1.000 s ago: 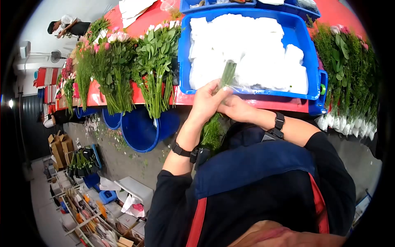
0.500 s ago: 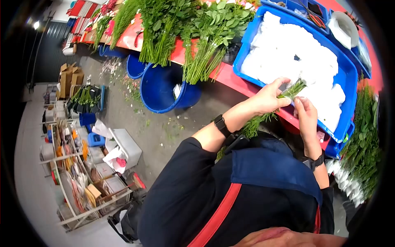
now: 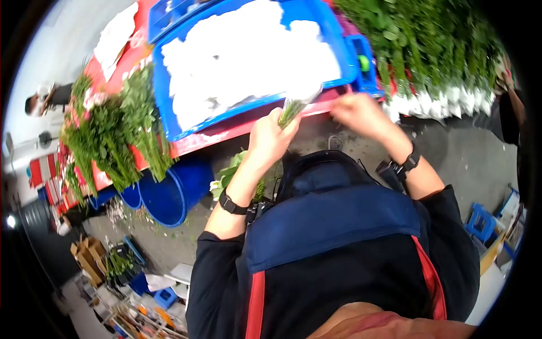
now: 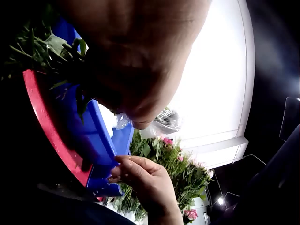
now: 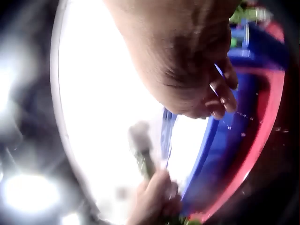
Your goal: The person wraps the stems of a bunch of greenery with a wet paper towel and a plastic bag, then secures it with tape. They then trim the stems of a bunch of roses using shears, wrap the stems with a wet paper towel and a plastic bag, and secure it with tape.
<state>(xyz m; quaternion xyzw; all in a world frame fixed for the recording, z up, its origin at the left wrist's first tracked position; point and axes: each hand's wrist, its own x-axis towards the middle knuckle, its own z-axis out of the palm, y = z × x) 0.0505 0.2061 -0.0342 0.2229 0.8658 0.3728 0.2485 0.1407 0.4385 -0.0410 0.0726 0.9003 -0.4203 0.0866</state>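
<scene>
Gripping a bunch of green stems (image 3: pixel 291 111), my left hand (image 3: pixel 270 139) holds it at the near edge of the red desk (image 3: pixel 223 131), beside the blue tray (image 3: pixel 161 96); my right hand (image 3: pixel 357 113), fingers curled on nothing, sits just right.

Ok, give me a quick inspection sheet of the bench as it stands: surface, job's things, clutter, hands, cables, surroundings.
Surface: red table, edge visible under the trays.
Job's things: bundle of green stems, tips in clear wrap, held at the edge of the blue tray of white wadding.
Clutter: flower bunches at left, wrapped bunches at right.
Hands: left hand grips the bundle; right hand beside it, fingers curled, blurred, its hold unclear.
Cables: nothing seen.
Surroundings: blue buckets below the table, littered floor, shelving.
</scene>
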